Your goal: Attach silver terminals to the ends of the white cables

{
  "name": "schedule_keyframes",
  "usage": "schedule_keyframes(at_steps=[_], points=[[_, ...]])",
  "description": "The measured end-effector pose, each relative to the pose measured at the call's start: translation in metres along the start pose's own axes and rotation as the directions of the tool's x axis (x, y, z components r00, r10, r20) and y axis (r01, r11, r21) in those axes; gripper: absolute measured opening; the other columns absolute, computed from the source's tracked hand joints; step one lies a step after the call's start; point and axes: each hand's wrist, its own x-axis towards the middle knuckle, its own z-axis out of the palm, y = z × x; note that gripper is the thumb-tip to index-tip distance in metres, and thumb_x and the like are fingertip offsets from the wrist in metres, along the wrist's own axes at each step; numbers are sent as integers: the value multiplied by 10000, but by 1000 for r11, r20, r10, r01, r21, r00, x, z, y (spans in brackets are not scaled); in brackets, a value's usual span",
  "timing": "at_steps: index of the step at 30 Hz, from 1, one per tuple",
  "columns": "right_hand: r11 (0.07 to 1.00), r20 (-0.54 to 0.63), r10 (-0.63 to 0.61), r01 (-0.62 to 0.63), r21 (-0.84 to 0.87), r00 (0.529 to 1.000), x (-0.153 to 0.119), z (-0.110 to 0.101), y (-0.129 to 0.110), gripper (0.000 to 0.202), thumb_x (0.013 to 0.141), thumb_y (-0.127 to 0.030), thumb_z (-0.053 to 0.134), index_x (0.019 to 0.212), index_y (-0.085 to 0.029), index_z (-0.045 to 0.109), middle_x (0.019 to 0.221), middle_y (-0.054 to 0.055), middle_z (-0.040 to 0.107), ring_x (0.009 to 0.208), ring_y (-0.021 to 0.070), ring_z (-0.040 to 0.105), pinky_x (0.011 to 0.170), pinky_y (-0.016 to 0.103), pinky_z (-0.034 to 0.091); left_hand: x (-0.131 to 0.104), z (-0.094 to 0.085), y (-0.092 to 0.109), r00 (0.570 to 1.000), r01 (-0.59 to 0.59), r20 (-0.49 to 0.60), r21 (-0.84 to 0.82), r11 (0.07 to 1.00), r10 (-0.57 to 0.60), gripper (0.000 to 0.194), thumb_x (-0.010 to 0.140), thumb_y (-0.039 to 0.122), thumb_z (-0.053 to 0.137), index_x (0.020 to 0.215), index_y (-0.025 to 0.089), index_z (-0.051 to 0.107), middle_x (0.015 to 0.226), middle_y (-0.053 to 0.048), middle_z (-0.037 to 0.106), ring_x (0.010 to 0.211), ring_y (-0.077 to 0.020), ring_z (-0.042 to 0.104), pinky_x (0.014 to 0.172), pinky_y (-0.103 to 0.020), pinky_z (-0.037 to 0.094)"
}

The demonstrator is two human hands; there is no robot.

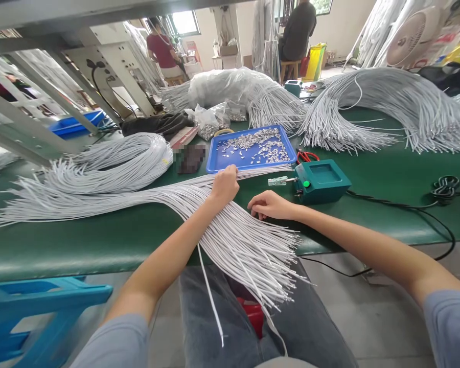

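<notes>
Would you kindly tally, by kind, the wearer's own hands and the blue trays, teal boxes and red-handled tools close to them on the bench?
Hands: 2 (left hand, right hand)
Blue tray: 1
Teal box: 1
Red-handled tool: 1
Total: 5

From my end I see a green table (387, 176) running across the view. A fanned bundle of white wires (245, 240) lies across it, spilling over the near edge. Left of centre rests a coiled wire bundle (138, 158). Farther back is a blue tray (230, 163) of small metal pieces (253, 139). I make out red-handled pliers (307, 156) beside a green device (327, 193), and a looped black cable (445, 189) at right.
</notes>
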Motion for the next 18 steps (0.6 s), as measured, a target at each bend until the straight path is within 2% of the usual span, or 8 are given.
schedule_keyframes(at_steps=[3,6,8,10,13,14,15,18], points=[[1000,2,12,-12,3,1000,-2,1,-3,167,732,-111,502,800,-131,653,675,7,690,500,73,599,517,195,495,-3,-4,3,993,13,-109,-187,982,-34,312,930,165,331,1116,151,580,916,-107,700,815,-235,658,728,-325,447],[1000,-13,8,-9,-25,1000,0,2,-2,176,746,-93,478,783,-140,644,658,-5,676,494,81,584,512,213,489,-15,-5,14,956,-265,-211,-308,914,205,285,948,239,343,1022,170,609,931,-92,711,818,-190,660,707,-278,456],[996,-20,-25,23,-87,999,2,1,1,171,738,-71,479,680,-150,620,585,-22,629,507,98,574,529,232,479,-28,-3,27,850,-523,-270,-321,790,453,283,941,244,354,926,172,628,843,-80,705,719,-158,638,626,-248,437],[989,-18,-59,56,-140,998,3,-1,2,174,712,-60,518,583,-157,582,546,-29,591,569,123,584,563,244,464,-43,-1,40,673,-739,-317,-281,612,668,296,934,240,364,844,175,638,709,-62,672,601,-138,589,558,-245,400],[985,-24,-87,83,-150,996,2,-4,2,116,717,-110,552,671,-143,654,634,-20,640,673,139,594,614,247,450,-62,3,56,454,-882,-290,-285,376,843,286,921,265,411,777,194,648,571,-28,607,498,-122,522,519,-255,382],[986,-23,-99,94,-140,995,1,-5,2,126,721,-135,554,729,-139,680,666,-16,658,681,136,591,621,246,450,-65,4,59,448,-874,-281,-337,349,849,284,918,274,420,766,199,648,558,-25,601,492,-119,521,520,-253,394],[986,-33,-113,109,-123,993,1,-5,2,136,712,-151,565,758,-136,692,681,-12,668,680,132,587,626,246,451,-66,5,60,493,-837,-287,-414,358,821,288,920,287,423,757,200,644,565,-28,608,500,-116,533,527,-249,413],[988,-158,-149,141,-58,976,1,-4,3,88,693,-194,577,647,-146,633,591,-13,617,582,113,545,561,237,434,-56,8,54,814,-544,-329,-721,429,479,328,930,402,454,739,185,610,597,-29,616,536,-111,579,552,-237,470]])
